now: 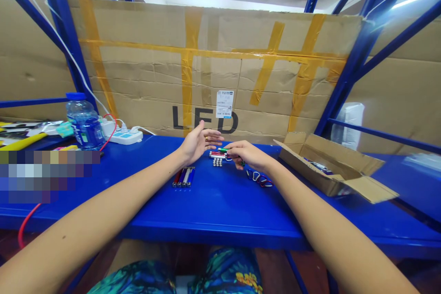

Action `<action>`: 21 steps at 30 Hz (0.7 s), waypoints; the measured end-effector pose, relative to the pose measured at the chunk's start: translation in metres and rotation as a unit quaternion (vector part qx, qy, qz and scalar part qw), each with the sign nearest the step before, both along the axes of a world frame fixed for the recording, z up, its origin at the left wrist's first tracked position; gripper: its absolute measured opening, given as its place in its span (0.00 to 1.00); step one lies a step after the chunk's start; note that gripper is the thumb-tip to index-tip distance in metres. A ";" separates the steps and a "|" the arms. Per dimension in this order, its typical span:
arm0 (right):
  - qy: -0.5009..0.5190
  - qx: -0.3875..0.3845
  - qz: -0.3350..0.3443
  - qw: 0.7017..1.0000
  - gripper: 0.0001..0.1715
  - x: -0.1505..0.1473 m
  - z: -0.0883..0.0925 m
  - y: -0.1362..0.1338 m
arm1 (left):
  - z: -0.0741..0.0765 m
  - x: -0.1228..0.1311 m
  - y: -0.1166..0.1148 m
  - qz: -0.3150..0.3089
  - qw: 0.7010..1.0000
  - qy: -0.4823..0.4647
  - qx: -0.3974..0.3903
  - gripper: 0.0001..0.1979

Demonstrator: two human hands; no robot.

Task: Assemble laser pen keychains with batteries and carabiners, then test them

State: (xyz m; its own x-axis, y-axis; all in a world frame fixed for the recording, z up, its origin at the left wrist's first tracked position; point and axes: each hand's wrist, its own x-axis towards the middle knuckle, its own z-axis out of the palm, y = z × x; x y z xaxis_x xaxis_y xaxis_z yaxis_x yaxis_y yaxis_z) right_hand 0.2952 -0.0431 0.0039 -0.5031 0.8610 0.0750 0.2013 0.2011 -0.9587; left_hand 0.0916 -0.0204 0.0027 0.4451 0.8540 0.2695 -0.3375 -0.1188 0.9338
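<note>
My left hand [202, 140] is held above the blue table, open, with its fingers stretched toward the right and nothing seen in them. Close to its fingertips, my right hand [248, 154] is closed on a slim green metal tube [223, 150]. Just under the hands lie a red-and-silver tube [217, 154] and a small cluster of shiny silver pieces [217, 162]. Below my left hand, several red, silver and blue metal tubes [183, 178] lie side by side. Several small carabiner clips [259, 178] rest below my right wrist.
An open cardboard box [327, 165] with pen-like items inside stands to the right. At the left are a blue-capped bottle [84, 121], a white power strip [126, 135] and a red cable [25, 223]. A large cardboard panel [155, 82] closes off the back of the table [220, 211].
</note>
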 end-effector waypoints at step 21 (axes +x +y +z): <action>-0.042 0.022 0.019 0.999 0.10 0.000 0.004 -0.004 | -0.002 0.001 0.002 -0.003 1.000 0.014 -0.004 0.34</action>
